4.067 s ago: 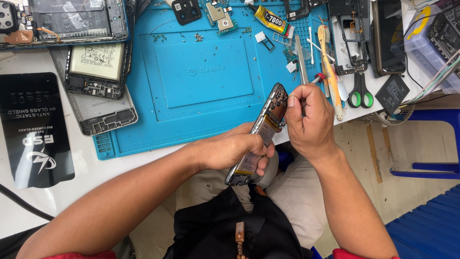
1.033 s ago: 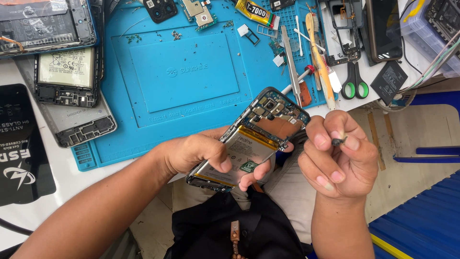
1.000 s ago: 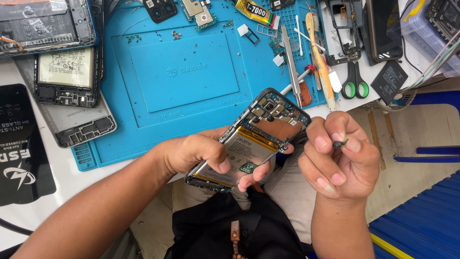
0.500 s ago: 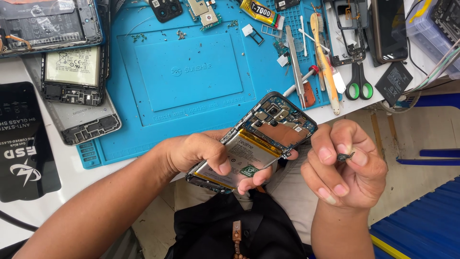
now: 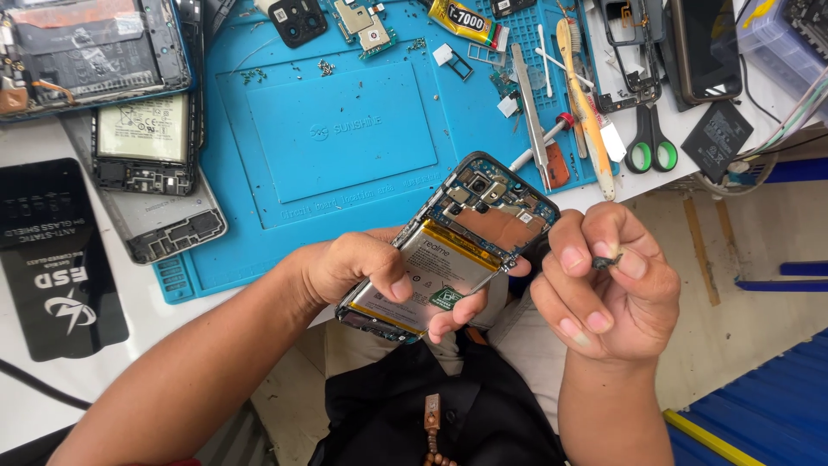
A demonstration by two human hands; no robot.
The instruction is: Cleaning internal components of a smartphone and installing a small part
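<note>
Gripped in the left hand (image 5: 366, 272): an opened phone (image 5: 448, 250) with its back cover off, thumb pressed across the pale battery, fingers curled under the lower edge, a thin metal tool also caught under the fingers against the frame. Held above the lap, just off the near edge of the blue repair mat (image 5: 345, 138), well clear of the table. Long axis tilted from lower left up to upper right, camera end and bare circuit board highest and pointing toward the other hand.

Further right, just beside that raised end: right hand (image 5: 608, 289), palm turned up, thumb and forefinger pinched narrow on a small dark part (image 5: 606, 260), remaining fingers loosely curled. Part too small to identify. Lies right of the phone's upper end and slightly lower, near but not touching; right hand clearly the nearer of the two to the exposed board.

On the bench, from the left: black packet (image 5: 52, 259), two more dismantled phones (image 5: 147, 138), loose screws on the mat, yellow glue tube (image 5: 466, 19), tweezers (image 5: 530, 112), yellow-handled brush (image 5: 586, 108), green-handled scissors (image 5: 651, 138).
</note>
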